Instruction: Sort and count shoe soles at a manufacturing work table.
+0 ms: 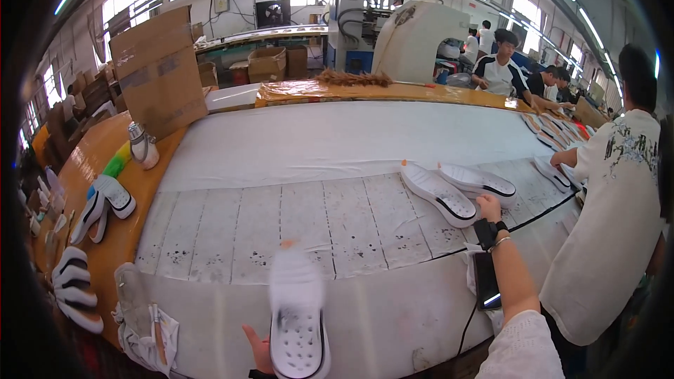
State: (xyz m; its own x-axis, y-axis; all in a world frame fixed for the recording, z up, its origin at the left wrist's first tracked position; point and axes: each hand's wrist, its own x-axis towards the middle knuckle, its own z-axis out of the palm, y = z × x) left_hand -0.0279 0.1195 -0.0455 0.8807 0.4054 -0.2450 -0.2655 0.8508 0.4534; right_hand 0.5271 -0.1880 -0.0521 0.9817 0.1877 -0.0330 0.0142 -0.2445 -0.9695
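My left hand (261, 353) is at the lower middle with its thumb out to the side, holding a white shoe sole (298, 337). The sole has holes in its heel and a dark stripe along its edge; its upper part is blurred. My right arm reaches forward, and my right hand (489, 205) has its fingers curled at the near end of a white sole (479, 180) on the table. Just left of that hand lies another white sole (437, 193) with a small orange tip. Part of my right fingers' grip is hidden.
A person in a white shirt (597, 224) stands close on the right beside more soles (551, 133). A phone (486, 281) with a cable lies near my right forearm. At left are soles (105, 203), a bottle (144, 146), a brush (159, 333) and a cardboard box (154, 74).
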